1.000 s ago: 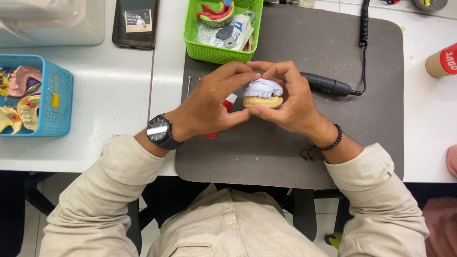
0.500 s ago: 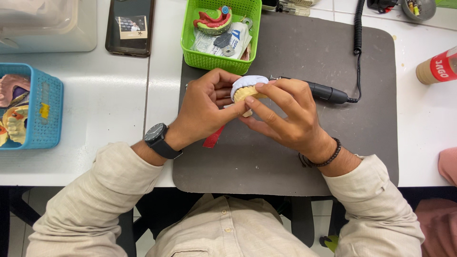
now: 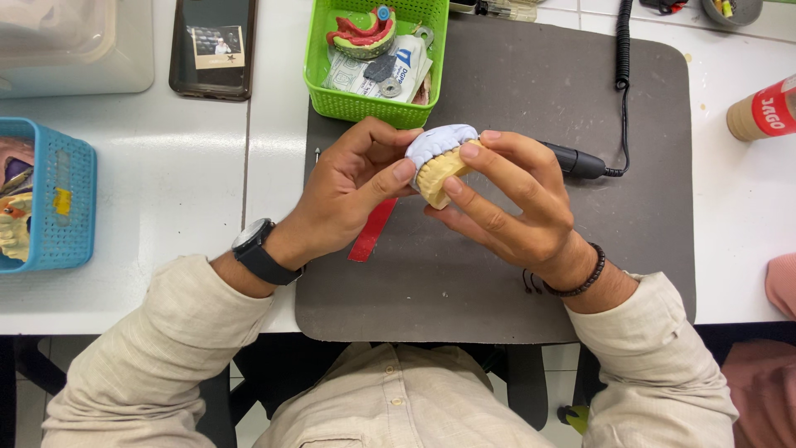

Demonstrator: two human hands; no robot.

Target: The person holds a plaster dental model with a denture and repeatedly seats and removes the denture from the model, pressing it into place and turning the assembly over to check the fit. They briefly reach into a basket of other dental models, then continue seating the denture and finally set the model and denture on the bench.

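Both hands hold a dental cast [image 3: 440,159] above a dark grey mat [image 3: 531,274]. The cast has a yellow stone base with a pale lilac-blue layer on top, tilted on its side. My left hand [image 3: 352,195], with a black watch on the wrist, grips it from the left with thumb and fingers. My right hand [image 3: 510,203], wearing a dark bead bracelet, wraps its fingers over the cast's right side. A red strip [image 3: 371,232] lies on the mat under my left hand.
A green basket [image 3: 373,58] with a red and green dental model and packets stands behind the hands. A black handpiece [image 3: 576,162] with coiled cord lies right of them. A blue basket [image 3: 50,199] sits far left, a phone [image 3: 211,46] back left, a tan and red container [image 3: 763,112] far right.
The cast has been turned in my hands from lying flat to tilted on its side. My right fingers have shifted over its right face.
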